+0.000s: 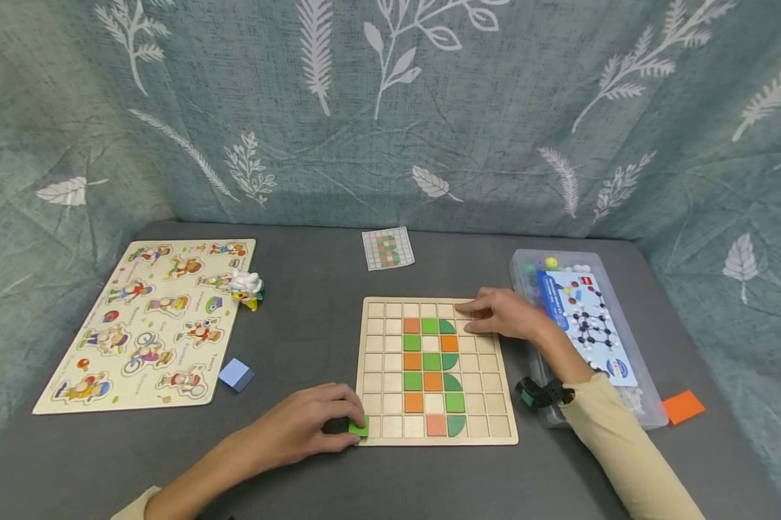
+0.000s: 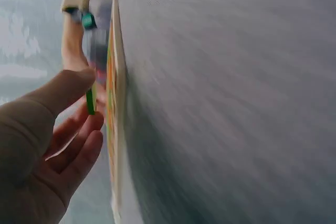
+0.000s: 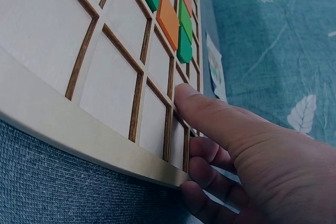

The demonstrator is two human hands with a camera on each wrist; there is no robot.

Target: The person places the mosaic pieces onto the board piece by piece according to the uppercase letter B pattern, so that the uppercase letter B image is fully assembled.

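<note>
A square wooden grid board [image 1: 486, 404] lies on the dark table, with green, orange and pink tiles set in a B-like pattern. My left hand [image 1: 315, 425] pinches a green square tile [image 1: 359, 429] between thumb and fingers at the board's lower left corner. In the left wrist view that green tile [image 2: 91, 99] stands edge-on beside the board [image 2: 119, 114]. At the upper right corner my right hand [image 1: 509, 313] holds the board. Its thumb [image 3: 205, 109] lies on the grid cells, and the other fingers curl at the edge.
Behind the board lies a printed pattern card [image 1: 369, 254]. On the left are a picture puzzle board [image 1: 169, 339], a small figurine [image 1: 246, 285] and a blue block [image 1: 236, 375]. A clear plastic box [image 1: 653, 412] with a molecule-model booklet stands right, beside an orange piece [image 1: 684, 407].
</note>
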